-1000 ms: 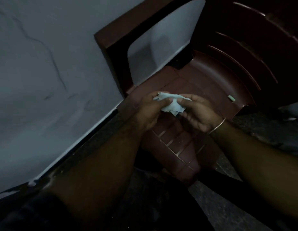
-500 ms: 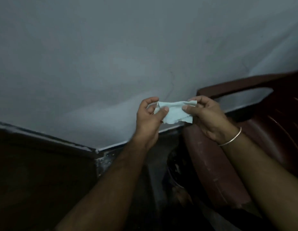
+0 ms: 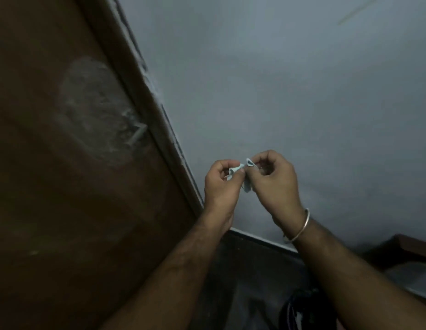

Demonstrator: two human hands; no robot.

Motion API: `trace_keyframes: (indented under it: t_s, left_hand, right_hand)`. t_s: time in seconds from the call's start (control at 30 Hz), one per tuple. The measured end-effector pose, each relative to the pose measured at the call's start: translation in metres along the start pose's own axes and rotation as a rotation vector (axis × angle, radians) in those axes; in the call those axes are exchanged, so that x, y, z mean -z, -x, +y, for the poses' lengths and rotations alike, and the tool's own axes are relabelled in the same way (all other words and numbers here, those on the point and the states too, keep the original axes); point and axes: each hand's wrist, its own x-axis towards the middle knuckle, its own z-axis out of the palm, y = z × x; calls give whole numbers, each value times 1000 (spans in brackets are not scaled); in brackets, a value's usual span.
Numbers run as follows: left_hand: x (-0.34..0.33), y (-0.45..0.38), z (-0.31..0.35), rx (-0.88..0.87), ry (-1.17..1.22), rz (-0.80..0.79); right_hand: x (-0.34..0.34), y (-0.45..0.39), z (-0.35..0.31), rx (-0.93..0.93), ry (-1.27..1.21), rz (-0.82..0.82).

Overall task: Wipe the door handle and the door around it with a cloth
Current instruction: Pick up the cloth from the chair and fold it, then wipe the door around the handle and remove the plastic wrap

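Observation:
A small pale cloth [image 3: 245,181] is bunched between both hands in front of the grey wall. My left hand [image 3: 220,186] pinches its left end and my right hand [image 3: 273,184], with a metal bangle at the wrist, pinches its right end. The brown door [image 3: 52,186] fills the left side of the view. A metal handle [image 3: 135,133] sits near the door's right edge, inside a pale smudged patch. Both hands are to the right of and below the handle, apart from the door.
A grey wall [image 3: 290,79] runs behind the hands, with a dark skirting strip [image 3: 259,241] at its base. A dark red chair's edge [image 3: 412,248] shows at the lower right. A dark round object [image 3: 302,310] lies on the floor below.
The view has swung left from the chair to the door and its handle. The cloth, held spread between the hands before, is now bunched up tighter.

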Motion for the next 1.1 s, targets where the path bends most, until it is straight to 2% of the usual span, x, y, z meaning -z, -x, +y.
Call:
trace_keyframes:
  t_s: [0.2,0.37,0.43,0.53,0.57,0.7,0.77,0.83,0.93,1.1]
  left_hand:
    - [57,-5,48,-15,325,148]
    - [94,-11,71,-91,351,285]
    - [107,-15,75,-100,331,353]
    - [122,-20,81,-104,347,423]
    - [126,-21,83,-107,366,434]
    - [144,-26,93,-87,345,454]
    - [156,-32,98,-91,216,462]
    - [171,-43,106,-130,-31,489]
    - [202,-70,130,-271,-513,447]
    - [255,-118,173,-587,-1398,250]
  right_hand:
    - [-62,3,-43,232,87,-266]
    - [-95,3,-66,311,33,-491]
    - [-108,1,-71,262,-14,-504]
    - [-129,-4,-72,80,-157,-365]
    - [-137,-4,-71,5,-202,-371]
    - [-171,-3,-66,-228,-436,-610]
    - [-189,-1,-67,-238,-483,-595]
    - [-208,-2,-72,-275,-519,-529]
    - [-244,-9,-87,-349,-597,-461]
    - [-297,-27,-110,-243,-566,-338]
